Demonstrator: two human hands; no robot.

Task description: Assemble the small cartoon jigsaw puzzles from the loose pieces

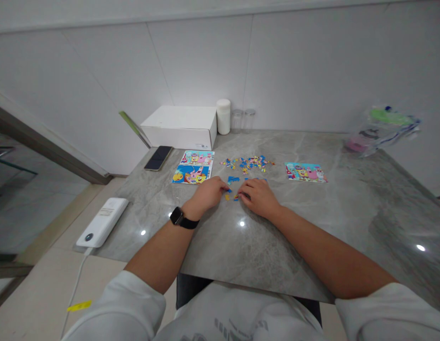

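My left hand (pixel 213 192) rests on the table with its fingers closed on a small blue puzzle piece (pixel 229 191). Just across from it, my right hand (pixel 258 196) is curled over the tabletop, its fingertips pinched at another puzzle piece (pixel 236 197). Between the hands lies a loose yellow piece (pixel 227 197). Some joined blue pieces (pixel 233 179) sit just beyond the fingers; my right hand partly covers more blue pieces behind it. Farther back is a heap of mixed puzzle pieces (pixel 251 163).
Picture sheets with cartoon figures lie left (pixel 193 167) and right (pixel 306 172). A phone (pixel 158 157), white box (pixel 180 125), white bottle (pixel 223 117) and two clear jars (pixel 243 121) stand behind. A plastic bag (pixel 379 130) is far right; a corded white power bank (pixel 102 222) lies left.
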